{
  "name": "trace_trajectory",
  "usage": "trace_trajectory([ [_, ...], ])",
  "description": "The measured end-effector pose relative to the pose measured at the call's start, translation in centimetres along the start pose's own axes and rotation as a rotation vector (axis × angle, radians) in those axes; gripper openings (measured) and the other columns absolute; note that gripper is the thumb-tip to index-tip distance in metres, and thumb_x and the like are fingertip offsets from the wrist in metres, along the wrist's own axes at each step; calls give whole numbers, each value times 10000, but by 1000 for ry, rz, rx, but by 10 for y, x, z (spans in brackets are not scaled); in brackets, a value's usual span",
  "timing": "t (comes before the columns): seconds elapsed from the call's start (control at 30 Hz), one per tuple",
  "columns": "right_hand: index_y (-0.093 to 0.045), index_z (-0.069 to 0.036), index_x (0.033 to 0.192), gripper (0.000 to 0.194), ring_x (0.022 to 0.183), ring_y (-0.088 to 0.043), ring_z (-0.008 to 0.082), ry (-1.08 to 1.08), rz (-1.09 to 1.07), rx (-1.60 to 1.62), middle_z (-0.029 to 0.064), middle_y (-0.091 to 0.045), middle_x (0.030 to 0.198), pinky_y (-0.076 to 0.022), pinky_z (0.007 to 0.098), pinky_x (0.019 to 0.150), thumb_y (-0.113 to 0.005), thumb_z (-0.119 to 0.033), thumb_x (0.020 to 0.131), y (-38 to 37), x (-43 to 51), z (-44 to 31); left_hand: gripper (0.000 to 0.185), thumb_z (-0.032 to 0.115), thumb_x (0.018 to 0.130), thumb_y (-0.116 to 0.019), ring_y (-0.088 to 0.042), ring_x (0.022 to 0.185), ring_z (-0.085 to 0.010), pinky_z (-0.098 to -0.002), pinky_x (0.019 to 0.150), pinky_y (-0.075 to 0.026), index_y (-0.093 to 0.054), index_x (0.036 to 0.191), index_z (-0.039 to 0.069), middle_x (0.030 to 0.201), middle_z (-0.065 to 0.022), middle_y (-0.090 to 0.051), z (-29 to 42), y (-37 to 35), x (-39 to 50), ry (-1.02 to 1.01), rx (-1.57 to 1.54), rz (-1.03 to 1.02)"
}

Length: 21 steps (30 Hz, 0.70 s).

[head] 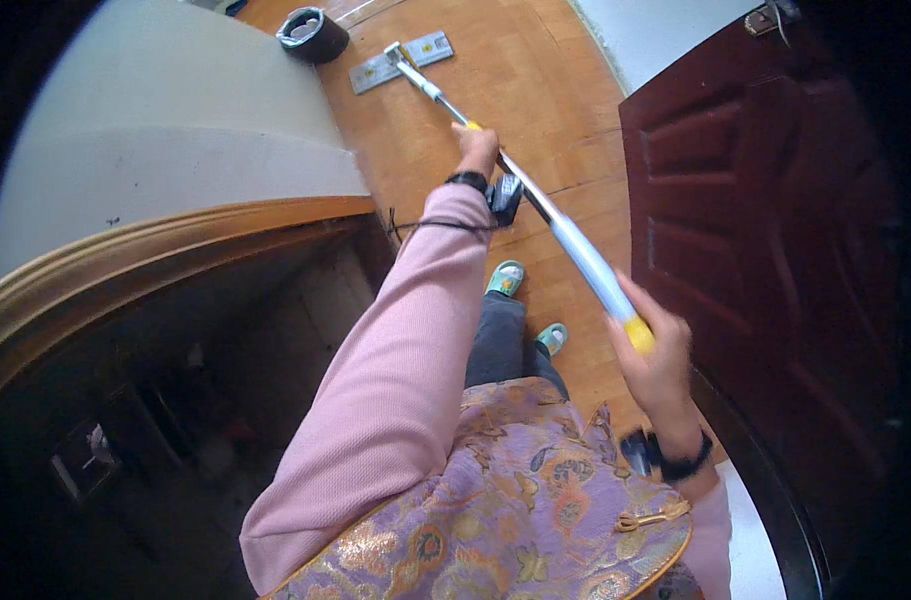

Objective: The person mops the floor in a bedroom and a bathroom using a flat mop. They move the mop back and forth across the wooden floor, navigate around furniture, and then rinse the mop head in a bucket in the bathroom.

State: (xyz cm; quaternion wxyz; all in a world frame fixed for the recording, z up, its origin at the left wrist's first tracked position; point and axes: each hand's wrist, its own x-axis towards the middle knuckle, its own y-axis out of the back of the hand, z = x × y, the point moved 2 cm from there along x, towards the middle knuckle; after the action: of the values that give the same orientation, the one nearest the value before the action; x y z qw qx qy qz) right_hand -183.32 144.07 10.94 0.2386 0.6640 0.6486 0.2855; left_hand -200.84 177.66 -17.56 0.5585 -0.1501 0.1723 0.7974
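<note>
A flat mop (526,184) slants across the view, its handle running from near my body to the far floor. My left hand (479,144) grips the metal pole partway along, by a yellow collar. My right hand (654,345) is around the yellow end of the pale blue grip. The rectangular grey mop head (434,49) rests on the wood-look floor (545,82), with the pole joined at its middle. Dark straps circle both wrists, and a small black device sits at the left one. The mop pad's underside is hidden.
A black lined bin (316,41) stands close to the mop head, by the pale wall (230,165). A wooden-framed doorway (177,232) opens to a dark room on the left. At the right is a dark red panelled door (725,202). My feet wear green slippers (506,279).
</note>
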Motion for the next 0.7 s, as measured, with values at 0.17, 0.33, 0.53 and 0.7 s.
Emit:
trace_trajectory([
  [0.17,-505,-23,1273,531,783,-612,428,-37,-201,-91,310,-596,825,-492,447,676,-620,-105,762,-85,44,1,692,125,859,-553,-564,1123,-322,-434,888,-486,-161,1423,40,1223,-216,-555,0,34,3,242,435,-27],
  [0.33,-461,-16,1311,563,765,-602,439,-90,-321,-81,311,-584,830,-472,455,660,-593,-65,765,-81,-9,4,945,186,757,-708,-588,1088,-276,-398,887,-496,-77,1439,18,1185,-166,-580,-28,57,-57,141,831,-33],
  [0.53,-464,-39,1321,570,824,-622,400,-176,-465,-128,285,-608,918,-480,420,698,-607,-52,769,-28,-86,3,995,224,777,-663,-599,1066,-295,-379,895,-488,41,1441,-7,1158,-199,-594,-70,83,-95,295,918,-93],
  [0.7,-512,-47,1285,557,845,-627,391,-183,-400,-129,260,-621,943,-491,399,727,-621,-23,739,10,-155,22,260,313,822,-593,-655,840,-315,-639,731,-421,-585,976,104,880,-129,-680,-162,56,-142,-638,1695,-563],
])
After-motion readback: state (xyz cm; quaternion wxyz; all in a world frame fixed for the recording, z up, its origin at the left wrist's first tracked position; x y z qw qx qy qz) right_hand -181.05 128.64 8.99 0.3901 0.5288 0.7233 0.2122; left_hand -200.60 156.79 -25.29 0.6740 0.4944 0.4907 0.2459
